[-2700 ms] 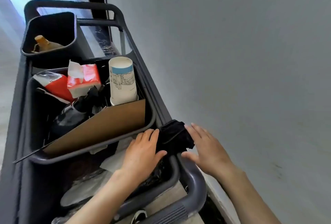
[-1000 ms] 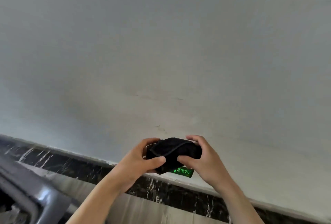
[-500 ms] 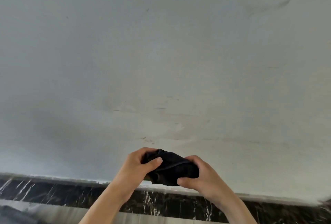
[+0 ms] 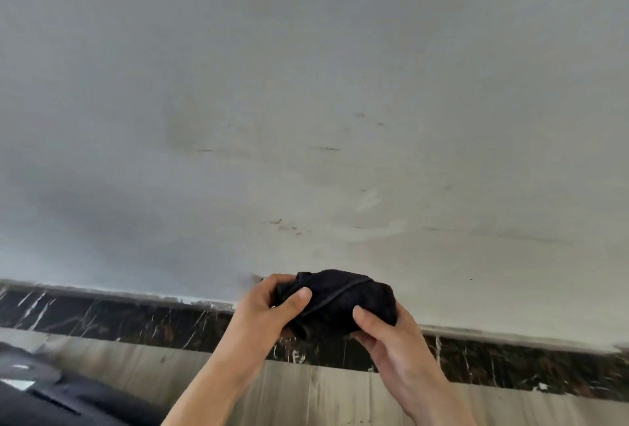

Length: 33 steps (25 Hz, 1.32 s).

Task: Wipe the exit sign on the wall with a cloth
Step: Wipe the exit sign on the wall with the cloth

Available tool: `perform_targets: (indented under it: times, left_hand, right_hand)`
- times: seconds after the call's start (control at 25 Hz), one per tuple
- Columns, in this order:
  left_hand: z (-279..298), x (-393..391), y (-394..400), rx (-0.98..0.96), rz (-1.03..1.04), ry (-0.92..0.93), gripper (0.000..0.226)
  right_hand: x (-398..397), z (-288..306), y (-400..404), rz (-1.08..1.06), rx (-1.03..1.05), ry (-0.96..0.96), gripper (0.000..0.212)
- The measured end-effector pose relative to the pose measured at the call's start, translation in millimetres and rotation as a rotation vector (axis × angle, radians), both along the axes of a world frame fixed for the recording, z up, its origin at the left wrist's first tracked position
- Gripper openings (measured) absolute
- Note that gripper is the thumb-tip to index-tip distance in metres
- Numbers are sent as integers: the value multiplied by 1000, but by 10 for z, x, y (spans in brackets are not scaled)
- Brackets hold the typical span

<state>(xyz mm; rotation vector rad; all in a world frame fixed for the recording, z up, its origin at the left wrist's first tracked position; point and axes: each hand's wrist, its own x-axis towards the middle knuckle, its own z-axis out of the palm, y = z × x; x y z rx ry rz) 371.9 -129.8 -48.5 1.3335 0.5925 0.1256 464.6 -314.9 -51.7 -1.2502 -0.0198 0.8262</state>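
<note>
The pale wall (image 4: 306,85) is filling nearly the whole view, scuffed low down, with a dark marble skirting (image 4: 119,316) running along its foot. Both hands are gripping a bunched black cloth (image 4: 340,299) just in front of the wall's base: left hand (image 4: 265,313) pinching its left end, right hand (image 4: 391,340) cradling underneath.

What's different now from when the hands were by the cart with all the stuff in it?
The black cloth was lifted off the cart's rim and carried over to the wall. The view turned away from the cart, so its bins and cup are gone, and the little green sign seen a moment ago is hidden now. Same as before: the left hand and right hand both hold the bunched cloth.
</note>
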Motion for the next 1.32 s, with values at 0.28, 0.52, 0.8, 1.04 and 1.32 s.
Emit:
perform_targets:
  times: [0.28,0.52,0.8,1.04,1.32]
  left_hand:
    - [-1625,301,66,-133,55,-40,38]
    - [-2876,425,132,-186,1,-78,27]
    - [-3621,590,300,105,-11,12,17]
    - [-3711,552,369,305,-33,30,8]
    - [-3125,781,893,1570,269,-279,35]
  right_hand:
    - [205,-1654,326,-186,325,305,35]
    - [228,-2898,529,-264,383,390,57]
    - [284,-3595,645,-294,252,236,51]
    - [235,-3715,677,-362,267,318,54]
    - [259,-3595,701,-373,366,364,59]
